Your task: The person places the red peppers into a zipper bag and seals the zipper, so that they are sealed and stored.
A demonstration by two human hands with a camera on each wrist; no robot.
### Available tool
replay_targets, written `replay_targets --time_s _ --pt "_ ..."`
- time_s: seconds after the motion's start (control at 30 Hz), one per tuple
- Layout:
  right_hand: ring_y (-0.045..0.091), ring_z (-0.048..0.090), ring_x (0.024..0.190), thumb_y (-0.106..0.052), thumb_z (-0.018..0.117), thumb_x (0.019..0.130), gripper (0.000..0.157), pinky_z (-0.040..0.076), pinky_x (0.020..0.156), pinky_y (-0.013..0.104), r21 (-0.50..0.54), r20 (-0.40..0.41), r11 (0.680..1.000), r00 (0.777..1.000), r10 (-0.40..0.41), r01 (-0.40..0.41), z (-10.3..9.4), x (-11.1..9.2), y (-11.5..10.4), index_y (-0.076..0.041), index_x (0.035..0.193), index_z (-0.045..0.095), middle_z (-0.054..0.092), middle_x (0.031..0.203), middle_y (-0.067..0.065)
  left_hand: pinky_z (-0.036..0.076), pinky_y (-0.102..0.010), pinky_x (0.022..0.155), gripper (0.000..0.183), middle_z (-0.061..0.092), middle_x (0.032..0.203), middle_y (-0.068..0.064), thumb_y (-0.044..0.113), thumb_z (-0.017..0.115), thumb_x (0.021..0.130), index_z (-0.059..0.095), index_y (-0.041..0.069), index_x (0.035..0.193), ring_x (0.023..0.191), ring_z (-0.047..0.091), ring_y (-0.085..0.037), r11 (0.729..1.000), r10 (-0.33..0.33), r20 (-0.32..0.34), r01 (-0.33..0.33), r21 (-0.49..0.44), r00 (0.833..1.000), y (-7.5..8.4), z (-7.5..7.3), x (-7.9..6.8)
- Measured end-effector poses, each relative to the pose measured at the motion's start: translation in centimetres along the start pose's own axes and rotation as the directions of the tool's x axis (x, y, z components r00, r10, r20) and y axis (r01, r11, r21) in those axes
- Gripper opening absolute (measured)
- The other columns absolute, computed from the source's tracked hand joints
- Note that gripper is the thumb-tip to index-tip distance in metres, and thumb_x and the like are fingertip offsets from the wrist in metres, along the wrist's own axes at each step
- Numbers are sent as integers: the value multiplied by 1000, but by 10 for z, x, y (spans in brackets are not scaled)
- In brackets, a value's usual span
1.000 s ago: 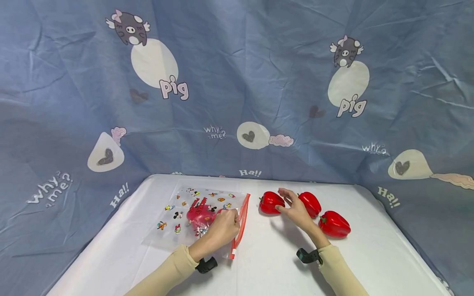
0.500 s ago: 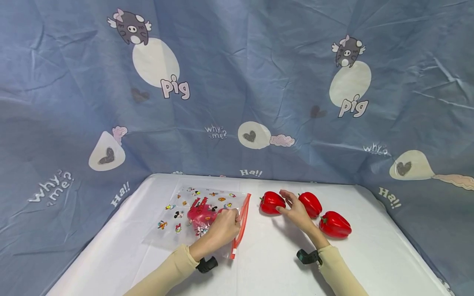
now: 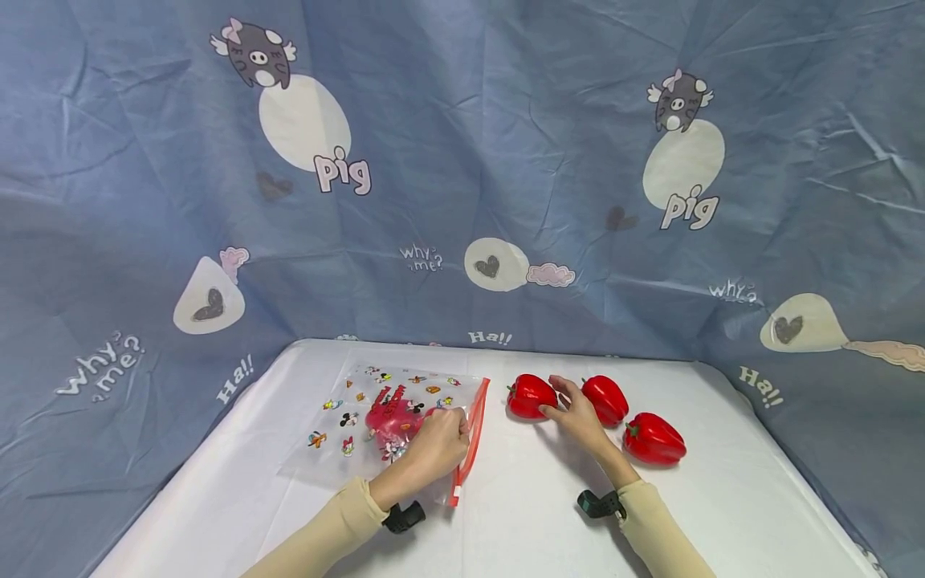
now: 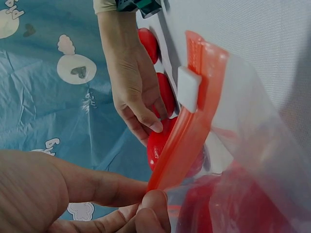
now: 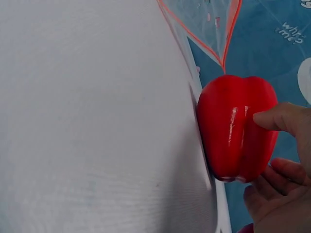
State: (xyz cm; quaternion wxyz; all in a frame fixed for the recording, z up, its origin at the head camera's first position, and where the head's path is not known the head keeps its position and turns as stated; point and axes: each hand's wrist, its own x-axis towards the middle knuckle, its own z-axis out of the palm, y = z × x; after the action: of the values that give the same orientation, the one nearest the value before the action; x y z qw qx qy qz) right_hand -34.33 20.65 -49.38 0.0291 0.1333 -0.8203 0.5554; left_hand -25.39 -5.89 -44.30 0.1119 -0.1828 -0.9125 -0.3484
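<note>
My left hand [image 3: 436, 440] pinches the orange-red zip edge [image 4: 172, 158] of a clear plastic zip bag [image 3: 325, 449] printed with cartoon figures. Red, rounded things [image 3: 386, 417] lie inside the bag, partly hidden by the print and by my arm. A white slider [image 4: 189, 89] sits on the zip near one end. At the bag's right, my right hand [image 3: 581, 417] has its thumb on a red bell pepper [image 5: 235, 128] and its bent fingers at the pepper's far side. That pepper rests on the white table, its stem pointing left.
Behind the right hand lies a second red bell pepper [image 3: 605, 399]. A third bell pepper [image 3: 654, 439] sits nearer and further right. The white-covered table [image 3: 520, 530] ends at a blue printed curtain [image 3: 462, 185] at the back and sides.
The right hand's fingers have drawn in slightly toward the near bell pepper. The left hand, the bag and the peppers keep their places; the head view shifted a little.
</note>
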Motion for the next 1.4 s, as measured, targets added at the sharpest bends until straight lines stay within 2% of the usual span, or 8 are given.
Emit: replay_targets --time_s 0.07,0.13,0.33,0.57,0.77,1.1,1.4 --pt "40 35 138 -5 71 83 66 34 108 45 8 -12 1000 1000 -1 1 1 6 16 4 140 39 41 146 25 28 -15 39 18 45 55 0 -8 56 79 53 3 66 45 39 -4 1000 -4 3 4 -3 1000 0 1 -1" --pt "39 36 138 -5 71 83 66 35 108 44 13 -13 1000 1000 -3 3 1 6 18 5 140 39 41 145 25 28 -14 39 18 45 55 0 -8 57 80 53 3 66 45 39 -4 1000 -7 4 7 -4 1000 0 1 -1" --pt "37 37 137 -3 71 82 67 38 106 42 18 -10 1000 1000 -9 9 2 7 19 4 141 39 42 145 24 29 -16 40 18 45 55 0 -8 57 78 53 4 66 47 38 -5 1000 5 -10 -5 9 1000 -1 1 -1" --pt "37 49 127 -3 72 81 66 46 99 41 -20 -30 1000 999 23 -23 4 5 17 3 139 42 46 140 22 29 -15 39 18 46 56 0 -9 56 79 53 4 66 47 39 -4 1000 4 -1 -4 6 1000 -1 1 -1" --pt "38 55 122 -6 73 81 64 47 96 40 -26 -23 998 998 52 -53 5 4 19 3 138 44 48 140 24 28 -14 39 17 46 56 0 -9 57 79 54 3 67 46 40 -4 1000 -10 12 10 -4 1000 0 2 -1" --pt "37 53 124 -6 73 81 62 48 96 39 -20 -26 999 999 41 -41 5 5 21 4 136 46 51 136 25 27 -14 39 19 45 56 0 -9 57 79 53 4 66 46 38 -4 1000 1 2 -1 2 1000 -2 3 -1" --pt "37 48 128 -6 73 82 60 44 100 42 -18 -24 998 998 63 -64 4 5 18 5 135 47 51 137 24 30 -14 39 17 47 57 -1 -8 57 80 54 3 67 47 40 -5 1000 -5 12 5 5 1000 -1 2 0"
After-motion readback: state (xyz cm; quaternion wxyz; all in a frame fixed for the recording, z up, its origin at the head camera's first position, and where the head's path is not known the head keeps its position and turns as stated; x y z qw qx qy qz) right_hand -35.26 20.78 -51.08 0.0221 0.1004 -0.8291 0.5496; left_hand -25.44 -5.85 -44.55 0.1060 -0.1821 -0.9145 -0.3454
